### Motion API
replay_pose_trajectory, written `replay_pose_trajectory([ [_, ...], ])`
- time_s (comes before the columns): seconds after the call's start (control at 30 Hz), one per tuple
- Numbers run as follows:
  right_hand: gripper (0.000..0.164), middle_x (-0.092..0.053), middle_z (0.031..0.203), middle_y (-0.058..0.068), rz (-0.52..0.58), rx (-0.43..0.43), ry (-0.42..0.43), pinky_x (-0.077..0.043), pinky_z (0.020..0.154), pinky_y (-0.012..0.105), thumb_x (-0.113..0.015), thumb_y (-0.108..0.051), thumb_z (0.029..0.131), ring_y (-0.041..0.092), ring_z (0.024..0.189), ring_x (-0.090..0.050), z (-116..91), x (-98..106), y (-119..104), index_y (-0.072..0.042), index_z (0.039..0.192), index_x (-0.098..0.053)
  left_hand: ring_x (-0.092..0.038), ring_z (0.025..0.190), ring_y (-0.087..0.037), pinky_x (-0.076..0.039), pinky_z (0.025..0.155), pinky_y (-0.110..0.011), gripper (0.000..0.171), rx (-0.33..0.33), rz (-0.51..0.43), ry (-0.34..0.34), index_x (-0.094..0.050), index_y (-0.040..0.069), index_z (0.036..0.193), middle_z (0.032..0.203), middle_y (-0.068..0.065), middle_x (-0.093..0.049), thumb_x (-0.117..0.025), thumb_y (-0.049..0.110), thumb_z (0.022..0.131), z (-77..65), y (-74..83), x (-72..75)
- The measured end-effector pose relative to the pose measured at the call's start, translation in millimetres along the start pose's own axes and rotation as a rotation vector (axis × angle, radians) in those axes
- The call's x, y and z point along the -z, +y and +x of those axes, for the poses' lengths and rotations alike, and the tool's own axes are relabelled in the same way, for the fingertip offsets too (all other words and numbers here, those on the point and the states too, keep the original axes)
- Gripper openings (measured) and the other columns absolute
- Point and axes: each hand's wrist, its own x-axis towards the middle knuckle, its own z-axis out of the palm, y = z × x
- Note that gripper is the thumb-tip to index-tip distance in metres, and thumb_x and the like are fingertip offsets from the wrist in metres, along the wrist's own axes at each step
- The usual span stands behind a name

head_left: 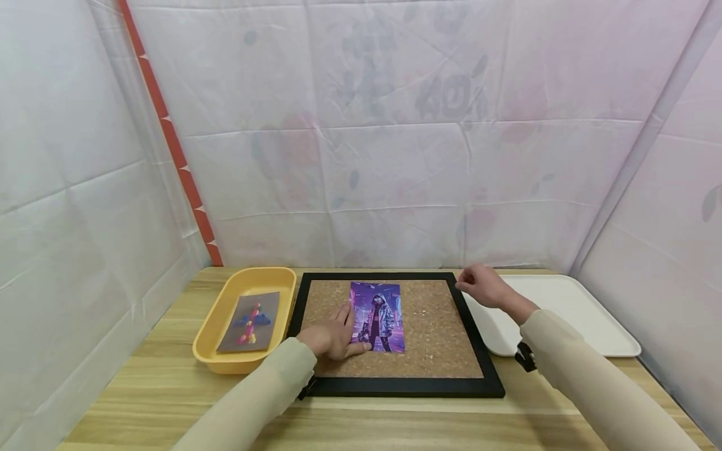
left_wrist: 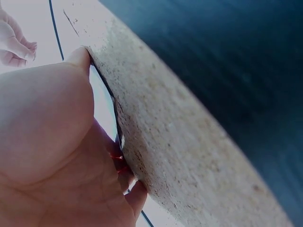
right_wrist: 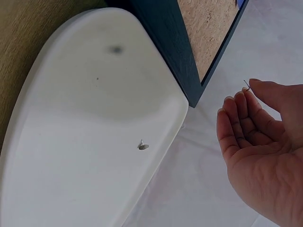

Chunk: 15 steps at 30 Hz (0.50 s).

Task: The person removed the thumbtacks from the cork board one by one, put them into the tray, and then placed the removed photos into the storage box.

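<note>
A purple picture card (head_left: 386, 319) of a hooded figure lies upright on the cork board (head_left: 440, 332), which has a black frame. My left hand (head_left: 336, 332) rests on the card's left side with fingers spread, thumb near its bottom edge. In the left wrist view that palm (left_wrist: 57, 137) is just above the cork. My right hand (head_left: 487, 287) is raised over the frame's right edge. Between its thumb and forefinger it pinches a thumbtack (right_wrist: 246, 85), whose thin pin sticks out past the fingertips. Another thumbtack (right_wrist: 143, 146) lies in the white tray (right_wrist: 85, 170).
Left of the board stands a yellow tray (head_left: 205, 341) with a grey picture card (head_left: 250, 322) showing colourful shapes. The white tray sits against the board's right side. White sheeting (head_left: 389, 156) closes off the back and both sides of the wooden table (head_left: 141, 388).
</note>
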Motion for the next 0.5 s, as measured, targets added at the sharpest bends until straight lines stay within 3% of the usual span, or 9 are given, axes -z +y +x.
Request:
replay_pose_trajectory([
  [0.5,0.015,-0.065,0.084,0.009,0.016,-0.039,-0.016,-0.047,0.065,0.035,-0.063,-0.008,0.100,0.019,0.073,-0.056,-6.7,0.0,8.9,0.004,0.093,-0.069,-0.013,0.158,-0.028,-0.026,0.124,-0.043,0.090,0.010,-0.004,-0.007,-0.020,0.003,0.163,0.171,-0.013,-0.011,-0.044,0.064,0.102,-0.2,0.3,1.0],
])
